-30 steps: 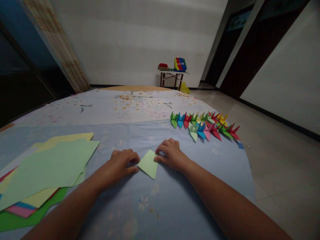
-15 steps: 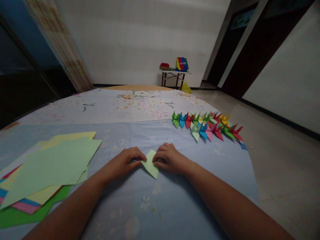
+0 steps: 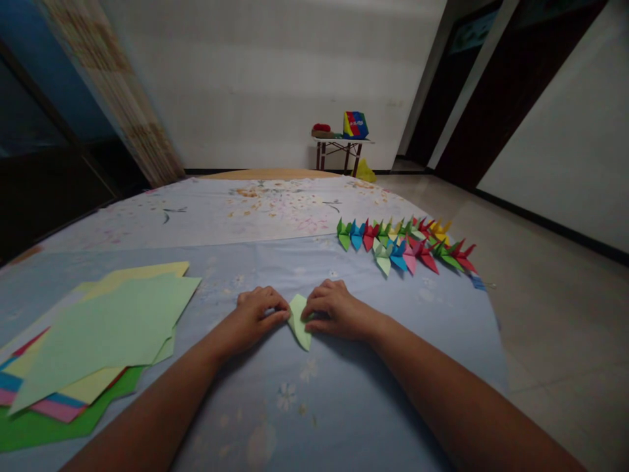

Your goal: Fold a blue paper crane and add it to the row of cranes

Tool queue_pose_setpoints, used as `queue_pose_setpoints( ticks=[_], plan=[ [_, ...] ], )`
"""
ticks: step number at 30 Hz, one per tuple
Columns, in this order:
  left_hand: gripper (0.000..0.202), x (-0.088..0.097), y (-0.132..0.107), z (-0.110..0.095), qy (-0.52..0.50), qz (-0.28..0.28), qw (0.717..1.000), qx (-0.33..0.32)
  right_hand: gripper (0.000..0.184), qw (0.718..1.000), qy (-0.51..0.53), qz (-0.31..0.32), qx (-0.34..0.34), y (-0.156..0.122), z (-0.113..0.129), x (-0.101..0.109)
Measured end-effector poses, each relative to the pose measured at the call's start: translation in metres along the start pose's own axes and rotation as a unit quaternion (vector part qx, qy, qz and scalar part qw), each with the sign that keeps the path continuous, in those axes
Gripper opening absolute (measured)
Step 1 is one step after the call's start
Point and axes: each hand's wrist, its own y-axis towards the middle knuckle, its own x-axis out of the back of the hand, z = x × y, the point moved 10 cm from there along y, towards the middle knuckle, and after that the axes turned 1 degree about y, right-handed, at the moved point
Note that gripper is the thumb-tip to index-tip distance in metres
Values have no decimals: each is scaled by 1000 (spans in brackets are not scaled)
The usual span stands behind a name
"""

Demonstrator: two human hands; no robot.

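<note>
- left hand and right hand both curled, pinching the folded pale-green paper between them
- that paper sits mid-way on the blue floral cloth, right in front of me
- loose origami sheets piled near left
- colourful paper cranes lined up far right

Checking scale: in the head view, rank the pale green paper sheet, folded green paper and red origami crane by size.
1. Pale green paper sheet, largest.
2. Folded green paper and red origami crane look alike; the crane is farther off, so unranked.
</note>
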Motion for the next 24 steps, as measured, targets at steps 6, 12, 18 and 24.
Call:
queue_pose_setpoints(
  ticks=[6, 12, 18, 24],
  plan=[
    [19, 0, 0, 0, 12, -28, 999, 31, 17, 1000, 8, 3, 1, -2, -2, 0],
    [17, -1, 1, 2, 40, -47, 996, 67, 20, 1000, 6, 7, 1, -1, -2, 1],
    [18, -3, 1, 4, 54, -67, 993, 78, 17, 1000, -3, 14, 18, -3, 1, -1],
    [15, -2, 1, 4, 51, -73, 992, 88, 22, 1000, -8, 14, 23, -3, 3, -1]
  ],
)
